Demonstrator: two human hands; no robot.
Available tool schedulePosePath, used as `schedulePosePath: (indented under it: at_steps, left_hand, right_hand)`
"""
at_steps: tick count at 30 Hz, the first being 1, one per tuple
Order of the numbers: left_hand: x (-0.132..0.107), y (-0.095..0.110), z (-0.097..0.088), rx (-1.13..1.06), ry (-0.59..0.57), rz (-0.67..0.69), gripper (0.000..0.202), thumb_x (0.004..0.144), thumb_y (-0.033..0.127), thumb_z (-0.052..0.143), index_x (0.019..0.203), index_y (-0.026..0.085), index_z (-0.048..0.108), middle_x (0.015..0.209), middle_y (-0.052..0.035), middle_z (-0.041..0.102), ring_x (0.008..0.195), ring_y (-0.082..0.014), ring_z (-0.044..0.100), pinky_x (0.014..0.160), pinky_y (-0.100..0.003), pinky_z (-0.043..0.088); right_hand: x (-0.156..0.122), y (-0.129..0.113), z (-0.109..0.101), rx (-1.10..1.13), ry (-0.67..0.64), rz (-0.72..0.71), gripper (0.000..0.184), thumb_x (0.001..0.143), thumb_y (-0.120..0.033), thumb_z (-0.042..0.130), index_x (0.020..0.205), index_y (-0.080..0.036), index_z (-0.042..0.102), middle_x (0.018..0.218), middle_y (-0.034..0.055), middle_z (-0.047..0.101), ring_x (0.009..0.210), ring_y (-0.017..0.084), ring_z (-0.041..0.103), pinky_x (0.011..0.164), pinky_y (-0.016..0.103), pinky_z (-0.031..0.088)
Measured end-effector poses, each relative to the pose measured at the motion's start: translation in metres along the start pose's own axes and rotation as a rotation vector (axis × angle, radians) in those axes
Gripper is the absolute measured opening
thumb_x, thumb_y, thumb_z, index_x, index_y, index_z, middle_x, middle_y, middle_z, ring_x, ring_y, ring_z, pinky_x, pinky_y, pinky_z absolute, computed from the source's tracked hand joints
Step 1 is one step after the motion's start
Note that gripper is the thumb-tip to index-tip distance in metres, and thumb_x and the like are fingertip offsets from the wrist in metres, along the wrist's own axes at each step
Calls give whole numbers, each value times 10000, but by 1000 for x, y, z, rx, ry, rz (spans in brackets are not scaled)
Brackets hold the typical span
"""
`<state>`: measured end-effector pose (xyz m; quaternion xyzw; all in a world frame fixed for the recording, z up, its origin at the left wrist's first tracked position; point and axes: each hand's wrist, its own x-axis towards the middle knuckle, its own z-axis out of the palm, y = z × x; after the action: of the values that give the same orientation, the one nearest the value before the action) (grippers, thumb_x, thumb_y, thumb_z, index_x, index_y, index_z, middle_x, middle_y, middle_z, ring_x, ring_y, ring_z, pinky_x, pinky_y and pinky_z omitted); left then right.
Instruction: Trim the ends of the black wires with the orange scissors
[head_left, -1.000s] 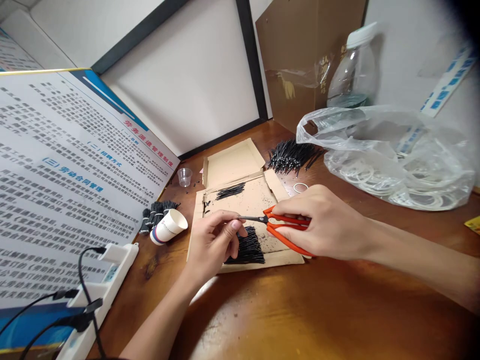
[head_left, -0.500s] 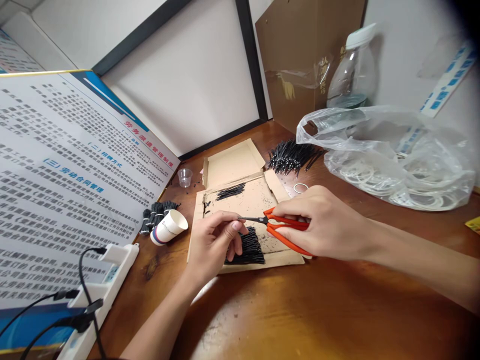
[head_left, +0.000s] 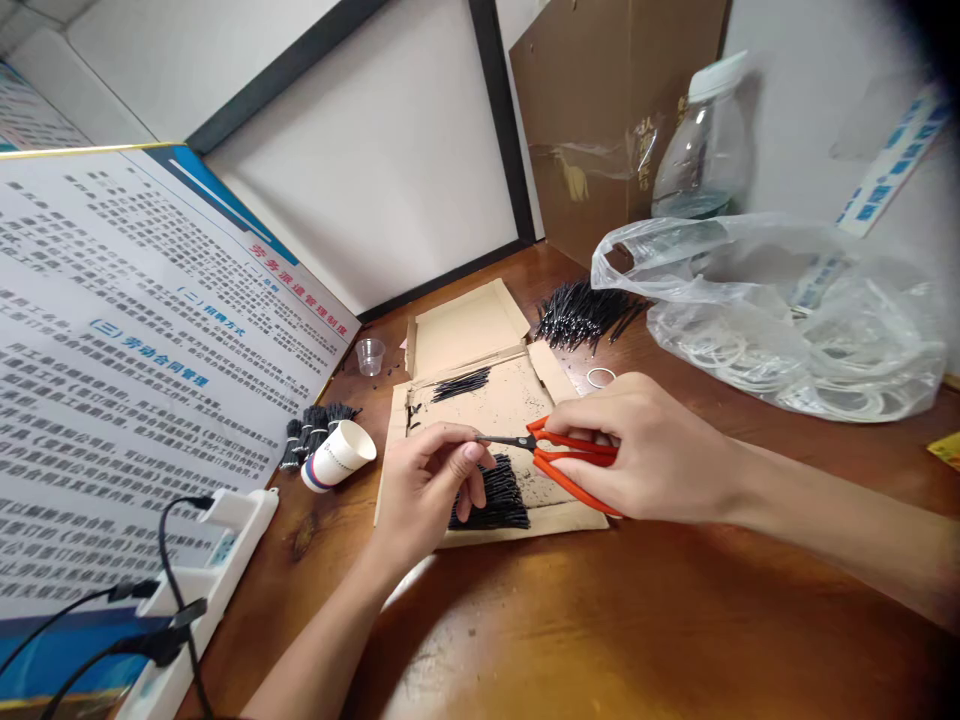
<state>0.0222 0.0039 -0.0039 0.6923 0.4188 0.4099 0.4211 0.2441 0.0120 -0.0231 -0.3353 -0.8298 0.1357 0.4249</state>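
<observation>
My right hand [head_left: 645, 450] is closed around the red handles of a pair of scissors [head_left: 574, 470], whose dark blades point left. The blade tips meet the fingertips of my left hand [head_left: 435, 475]. Its thumb and forefinger are pinched together; whatever lies between them is too small to make out. Under my hands a flattened cardboard box [head_left: 547, 487] lies on the wooden table. On it, partly hidden by my left hand, is a dense row of short black wire pieces [head_left: 506, 495]. A smaller group of black pieces [head_left: 461, 384] sits farther back, with dark scraps scattered around.
A paper cup [head_left: 339, 457] lies tipped at left beside tied black bundles [head_left: 319, 425]. Behind them stands a small clear cup [head_left: 370, 356]. A black wire pile [head_left: 585, 313], a plastic bag [head_left: 802, 340] of white rings and a bottle [head_left: 705, 140] are at right. A power strip [head_left: 225, 560] stands front left.
Almost nothing differs. Both hands and the scissors hold nearly the same position, and the view has shifted very slightly.
</observation>
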Motion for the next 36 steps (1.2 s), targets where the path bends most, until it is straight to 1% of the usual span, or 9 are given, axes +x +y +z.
schedulePosePath:
  at_steps: [7, 11, 13, 15, 21, 24, 27, 33, 36]
  left_hand:
    - [-1, 0, -4, 79, -12, 35, 135, 912, 260, 604, 857, 147, 652, 698, -27, 670, 404, -78, 549, 321, -175, 400]
    - [11, 6, -19, 472, 75, 240, 99, 888, 211, 634, 827, 152, 684, 621, 2, 649, 469, -79, 536, 457, -195, 437]
    - [25, 4, -27, 721, 92, 301, 75, 871, 180, 652, 818, 154, 699, 639, -4, 663, 553, -106, 572, 550, -221, 464]
    - [45, -6, -32, 986, 18, 272, 81, 850, 145, 671, 775, 156, 700, 709, -17, 688, 614, -123, 586, 634, -250, 475]
    - [112, -49, -33, 1121, -60, 183, 139, 865, 134, 626, 788, 164, 737, 890, -84, 702, 807, -206, 644, 721, -301, 483]
    - [125, -56, -31, 1146, -77, 143, 117, 854, 133, 627, 817, 148, 737, 918, -112, 686, 830, -239, 643, 712, -326, 483]
    - [113, -49, -30, 1130, -90, 135, 142, 884, 126, 584, 866, 136, 725, 958, -124, 675, 855, -245, 637, 732, -341, 480]
    - [43, -23, -26, 1018, -261, 162, 95, 900, 164, 615, 869, 159, 705, 877, -49, 676, 785, -166, 627, 732, -272, 482]
    - [20, -20, -22, 942, -345, 118, 79, 899, 193, 629, 887, 171, 704, 903, -45, 675, 799, -171, 626, 750, -287, 482]
  right_hand:
    - [1, 2, -1, -72, 57, -43, 275, 857, -219, 547, 590, -160, 585, 476, -45, 430, 458, 75, 274, 481, 255, 251]
    - [3, 5, -2, -95, 138, 14, 236, 848, -259, 574, 645, -157, 640, 464, -55, 375, 451, 80, 264, 479, 269, 232]
    - [4, 7, -2, -99, 147, 42, 232, 848, -268, 576, 660, -158, 654, 461, -57, 371, 449, 80, 268, 482, 273, 228]
    - [5, 10, -2, -98, 144, 56, 232, 848, -274, 578, 663, -160, 659, 462, -56, 379, 449, 80, 278, 484, 274, 229]
    - [7, 21, -2, -76, 156, 129, 274, 829, -313, 609, 600, -163, 621, 463, -48, 404, 445, 78, 312, 476, 270, 236]
    - [8, 23, -3, -79, 169, 149, 311, 817, -306, 616, 546, -167, 550, 467, -52, 389, 446, 70, 309, 469, 258, 239]
    - [9, 23, -4, -94, 175, 153, 327, 810, -293, 612, 528, -172, 500, 467, -58, 369, 445, 65, 295, 468, 253, 237]
    - [8, 21, -5, -95, 161, 133, 286, 816, -291, 598, 561, -172, 550, 473, -60, 371, 447, 65, 304, 475, 250, 247]
    - [7, 21, -4, -93, 150, 140, 273, 819, -292, 593, 576, -169, 570, 478, -55, 392, 452, 68, 314, 478, 249, 254]
